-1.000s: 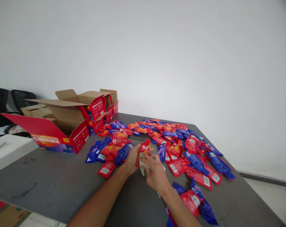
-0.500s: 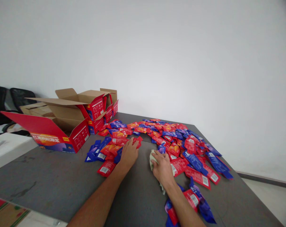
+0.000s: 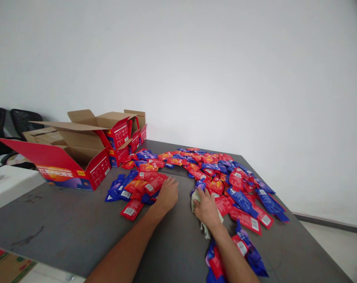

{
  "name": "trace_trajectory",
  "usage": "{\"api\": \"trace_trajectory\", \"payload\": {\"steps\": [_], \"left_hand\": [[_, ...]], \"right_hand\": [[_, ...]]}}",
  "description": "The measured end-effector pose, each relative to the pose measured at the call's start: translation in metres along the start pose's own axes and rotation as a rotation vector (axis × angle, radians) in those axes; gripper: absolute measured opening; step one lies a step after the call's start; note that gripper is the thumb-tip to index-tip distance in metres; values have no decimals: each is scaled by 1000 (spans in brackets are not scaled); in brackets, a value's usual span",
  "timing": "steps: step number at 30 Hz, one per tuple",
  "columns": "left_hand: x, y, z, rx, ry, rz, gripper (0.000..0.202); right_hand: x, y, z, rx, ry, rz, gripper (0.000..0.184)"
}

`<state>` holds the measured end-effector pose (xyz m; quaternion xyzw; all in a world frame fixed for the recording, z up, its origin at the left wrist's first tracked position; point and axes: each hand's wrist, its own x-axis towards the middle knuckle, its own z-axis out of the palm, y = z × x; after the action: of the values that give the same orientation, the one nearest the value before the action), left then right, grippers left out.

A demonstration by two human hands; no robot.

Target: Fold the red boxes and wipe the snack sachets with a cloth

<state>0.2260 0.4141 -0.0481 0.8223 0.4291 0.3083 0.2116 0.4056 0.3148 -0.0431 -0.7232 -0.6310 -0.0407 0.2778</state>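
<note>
My left hand rests just right of a small pile of pouches, its fingers loosely apart and nothing visible in them. Beside it a red pouch with a white barcode label lies on top of that pile. A crumpled pale green cloth is bunched under my right hand, whose fingers grip it against the table. Past those fingertips a blue and purple pouch lies at the edge of the large heap of red and blue pouches. More pouches lie around my right forearm.
Open red cardboard boxes with raised brown flaps stand at the left of the grey table. A white box sits at the far left edge. Black chairs are behind it. A white wall rises behind the table.
The red pouch in my left hand was let go onto the left pile, and that hand shifted slightly right. My right hand moved a little right with the cloth.
</note>
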Motion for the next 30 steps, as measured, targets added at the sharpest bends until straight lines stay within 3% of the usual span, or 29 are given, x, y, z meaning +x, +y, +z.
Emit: {"api": "trace_trajectory", "payload": {"steps": [4,8,13,17,21,25,28,30], "left_hand": [[-2,8,13,-425,-19,-13,37],[-5,14,13,-563,-36,-27,33],[-6,19,12,-435,-70,61,33],[-3,17,10,-199,-12,-57,31],[-1,10,6,-2,-53,-129,38],[-4,10,7,28,-99,-17,60],[-7,13,11,37,-104,42,66],[-7,14,12,26,-83,5,63]], "right_hand": [[-2,-3,0,21,-150,-111,46],[-4,-9,-8,108,-211,-201,49],[-6,-17,-21,217,-316,-301,48],[-6,-20,-22,247,-328,-292,44],[-4,-15,-13,222,-198,-155,43],[-2,-5,-2,185,-18,-40,41],[-1,-2,1,179,14,-1,41],[0,-2,2,191,4,12,42]]}}
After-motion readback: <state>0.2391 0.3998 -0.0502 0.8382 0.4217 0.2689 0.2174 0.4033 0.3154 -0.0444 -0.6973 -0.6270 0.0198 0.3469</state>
